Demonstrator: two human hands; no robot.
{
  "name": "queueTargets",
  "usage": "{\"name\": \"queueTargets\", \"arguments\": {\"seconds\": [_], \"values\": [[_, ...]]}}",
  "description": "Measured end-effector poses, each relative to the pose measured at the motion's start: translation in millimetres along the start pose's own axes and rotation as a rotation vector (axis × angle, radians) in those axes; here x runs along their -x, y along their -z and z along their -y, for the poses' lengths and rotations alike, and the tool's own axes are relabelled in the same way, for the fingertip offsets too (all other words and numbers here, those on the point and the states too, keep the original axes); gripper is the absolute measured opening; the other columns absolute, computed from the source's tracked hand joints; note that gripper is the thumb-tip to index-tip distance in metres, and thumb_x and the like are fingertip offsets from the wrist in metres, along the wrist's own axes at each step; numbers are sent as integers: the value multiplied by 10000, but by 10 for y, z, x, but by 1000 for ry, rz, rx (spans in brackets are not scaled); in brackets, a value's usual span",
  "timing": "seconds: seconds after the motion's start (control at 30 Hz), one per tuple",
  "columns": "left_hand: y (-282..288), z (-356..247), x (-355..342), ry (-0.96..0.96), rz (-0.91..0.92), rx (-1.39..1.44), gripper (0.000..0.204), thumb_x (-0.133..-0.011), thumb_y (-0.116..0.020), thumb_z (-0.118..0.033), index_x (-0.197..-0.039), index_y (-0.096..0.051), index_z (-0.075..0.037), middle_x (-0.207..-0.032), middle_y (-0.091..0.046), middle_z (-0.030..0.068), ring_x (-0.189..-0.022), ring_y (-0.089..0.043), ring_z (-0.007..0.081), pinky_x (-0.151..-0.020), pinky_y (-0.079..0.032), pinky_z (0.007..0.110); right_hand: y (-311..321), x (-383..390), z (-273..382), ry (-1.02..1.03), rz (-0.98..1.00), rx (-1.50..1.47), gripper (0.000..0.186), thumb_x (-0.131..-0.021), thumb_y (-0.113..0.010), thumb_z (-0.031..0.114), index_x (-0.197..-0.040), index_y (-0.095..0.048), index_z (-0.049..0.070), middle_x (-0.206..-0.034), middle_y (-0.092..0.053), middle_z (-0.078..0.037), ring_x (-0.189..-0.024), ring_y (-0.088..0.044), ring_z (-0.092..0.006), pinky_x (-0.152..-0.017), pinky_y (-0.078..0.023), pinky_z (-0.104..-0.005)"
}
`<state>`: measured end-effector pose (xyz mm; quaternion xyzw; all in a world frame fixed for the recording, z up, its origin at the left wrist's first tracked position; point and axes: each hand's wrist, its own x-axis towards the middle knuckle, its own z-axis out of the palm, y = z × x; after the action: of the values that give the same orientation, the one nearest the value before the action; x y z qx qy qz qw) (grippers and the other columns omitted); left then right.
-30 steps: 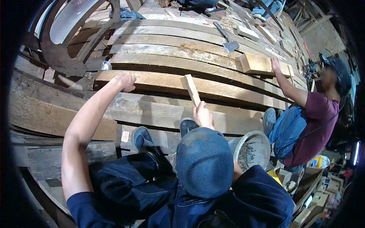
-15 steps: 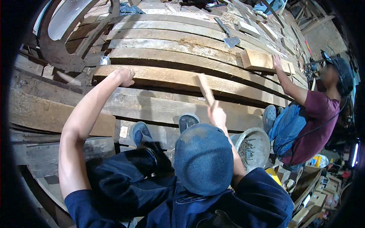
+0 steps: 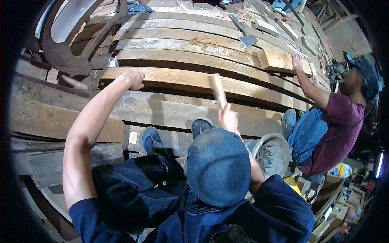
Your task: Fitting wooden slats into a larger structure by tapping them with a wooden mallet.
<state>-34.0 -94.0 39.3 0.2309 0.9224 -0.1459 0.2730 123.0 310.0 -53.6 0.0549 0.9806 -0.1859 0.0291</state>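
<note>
A long timber beam (image 3: 178, 77) lies crosswise in front of me on other planks. Over its left part, my left hand (image 3: 133, 79) is curled closed, knuckles up. What its fingers hold, if anything, is hidden. My right hand (image 3: 228, 118) is wrapped round the lower end of a short light wooden bar (image 3: 219, 90), slightly blurred. The bar points away from me, its far end over the beam's middle; whether they touch I cannot tell.
A hatchet-like tool (image 3: 247, 39) lies on the far planks. At right a co-worker (image 3: 344, 113) squats with a hand on a wood block (image 3: 277, 61). A bucket of nails (image 3: 279, 141) stands by my right arm. A curved dark wooden frame (image 3: 60, 56) rises at far left.
The wooden bar and my right hand have shifted slightly, and the bar stands straighter. My left hand stays at the beam. The co-worker's other hand has come into view.
</note>
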Motion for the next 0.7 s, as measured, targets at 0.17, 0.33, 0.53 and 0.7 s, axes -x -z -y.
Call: {"name": "queueTargets", "arguments": {"seconds": [0.17,0.33,0.53,0.7], "values": [[135,-106,108,12,-20,97,680,-796,-573,-304,-1369,-299,-61,-1033,-608,237,-954,-592,373,-830,-473,448,204,-111,62,-5,-12,44,339,-890,-494,330,-973,-381,22,-668,-610,-255,-626,-615,-435,-527,-491,-516],[15,-86,151,-20,13,-25,730,-810,-554,-288,-1427,-198,-128,-1063,-601,230,-936,-606,358,-830,-483,438,77,74,282,236,53,151,372,-881,-509,338,-1006,-399,5,-669,-619,-233,-619,-618,-428,-540,-486,-519],[149,-119,193,-55,-3,7,619,-802,-551,-275,-1379,-350,-176,-1034,-627,188,-927,-612,346,-847,-480,436,68,-114,179,-237,-161,48,316,-891,-496,327,-961,-414,30,-680,-616,-244,-637,-622,-427,-573,-498,-506],[50,-94,198,-15,33,51,569,-806,-576,-280,-1337,-394,-190,-1001,-633,179,-966,-601,331,-864,-468,426,45,-3,123,100,-95,123,344,-881,-515,375,-965,-420,56,-647,-606,-232,-588,-613,-420,-500,-486,-508]]}}
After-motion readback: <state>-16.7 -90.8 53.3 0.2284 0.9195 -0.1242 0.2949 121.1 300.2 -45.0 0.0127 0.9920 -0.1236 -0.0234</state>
